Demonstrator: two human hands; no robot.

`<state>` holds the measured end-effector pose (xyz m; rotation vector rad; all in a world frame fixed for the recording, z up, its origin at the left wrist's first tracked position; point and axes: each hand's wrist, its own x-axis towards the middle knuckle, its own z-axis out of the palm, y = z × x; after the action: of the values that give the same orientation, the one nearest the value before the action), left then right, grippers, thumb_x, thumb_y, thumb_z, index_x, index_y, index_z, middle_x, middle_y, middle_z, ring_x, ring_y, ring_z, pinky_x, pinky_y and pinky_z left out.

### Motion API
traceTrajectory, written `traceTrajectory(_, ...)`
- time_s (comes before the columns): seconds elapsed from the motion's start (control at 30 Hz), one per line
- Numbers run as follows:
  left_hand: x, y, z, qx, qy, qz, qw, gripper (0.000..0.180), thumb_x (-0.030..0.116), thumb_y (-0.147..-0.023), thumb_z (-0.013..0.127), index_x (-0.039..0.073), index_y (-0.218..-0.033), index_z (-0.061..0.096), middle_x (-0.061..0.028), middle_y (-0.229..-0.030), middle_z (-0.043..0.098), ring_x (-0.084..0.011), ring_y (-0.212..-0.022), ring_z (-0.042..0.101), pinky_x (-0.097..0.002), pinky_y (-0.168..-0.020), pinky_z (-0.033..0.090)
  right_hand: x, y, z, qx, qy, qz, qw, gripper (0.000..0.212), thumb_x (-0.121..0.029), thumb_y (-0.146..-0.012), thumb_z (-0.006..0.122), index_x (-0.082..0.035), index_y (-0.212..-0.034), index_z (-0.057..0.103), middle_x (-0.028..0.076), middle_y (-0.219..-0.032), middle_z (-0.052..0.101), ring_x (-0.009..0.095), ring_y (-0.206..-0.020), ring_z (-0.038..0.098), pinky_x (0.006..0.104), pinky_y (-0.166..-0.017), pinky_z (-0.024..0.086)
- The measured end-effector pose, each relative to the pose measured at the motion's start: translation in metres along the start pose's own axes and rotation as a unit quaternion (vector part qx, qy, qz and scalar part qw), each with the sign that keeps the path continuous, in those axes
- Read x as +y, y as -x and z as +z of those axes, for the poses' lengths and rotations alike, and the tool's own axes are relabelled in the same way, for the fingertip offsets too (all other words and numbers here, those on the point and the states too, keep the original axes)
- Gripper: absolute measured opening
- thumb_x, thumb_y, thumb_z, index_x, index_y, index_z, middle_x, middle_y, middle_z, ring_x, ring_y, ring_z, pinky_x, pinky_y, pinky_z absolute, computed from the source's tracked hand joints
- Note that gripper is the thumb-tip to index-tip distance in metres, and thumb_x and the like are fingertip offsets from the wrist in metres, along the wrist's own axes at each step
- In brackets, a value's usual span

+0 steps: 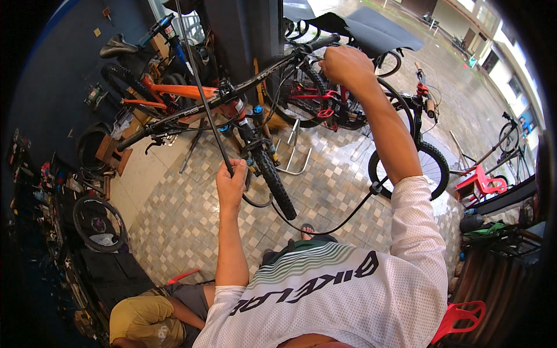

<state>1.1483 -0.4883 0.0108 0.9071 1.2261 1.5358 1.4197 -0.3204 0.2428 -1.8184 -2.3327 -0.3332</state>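
My left hand (pixel 231 184) is closed around a long, thin black hose (pixel 203 95) that comes down from the top edge. My right hand (pixel 349 68) is curled beside the right end of a black handlebar (pixel 255 80), next to the brake lever. What its fingers hold is hidden. The handlebar belongs to a mountain bike with a blue-capped suspension fork (pixel 253 129) and a knobby front tyre (pixel 275 184), below and between my hands. A black cable-like loop (pixel 342 223) hangs right of the tyre and passes behind my right forearm.
An orange bike frame (pixel 180 91) stands behind the handlebar. More bikes, including one with red pedals (pixel 325 110), are at the back. A loose wheel (pixel 100 224) lies left. A person in a yellow shirt (pixel 142 320) sits lower left. A red plastic chair (pixel 480 184) is right.
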Motion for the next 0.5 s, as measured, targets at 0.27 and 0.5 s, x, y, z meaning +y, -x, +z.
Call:
traceTrajectory(0.27,0.001,0.001,0.001,0.011,0.005,-0.003,1.0,0.02,0.026,-0.097,0.068,0.009,-0.096,0.057,0.0086,-0.066,0.046,-0.0016,-0.052,0.037,-0.0209,-0.044,0.028,0.003,-0.028,-0.006,-0.015,0.024,0.004,1.0,0.036,-0.039,-0.092,0.064,-0.006,-0.106,0.073,0.018,-0.113,0.071,0.036,-0.107,0.067,0.0481,-0.09,0.055)
traceTrajectory(0.5,0.0,0.0,0.001,0.024,0.009,-0.01,1.0,0.02,0.024,-0.097,0.068,0.008,-0.097,0.056,0.0082,-0.064,0.043,-0.0012,-0.05,0.035,-0.0209,-0.043,0.024,0.008,-0.015,0.003,0.014,0.021,-0.034,0.999,0.036,-0.039,-0.091,0.064,-0.005,-0.097,0.074,0.019,-0.101,0.073,0.038,-0.095,0.07,0.0491,-0.083,0.056)
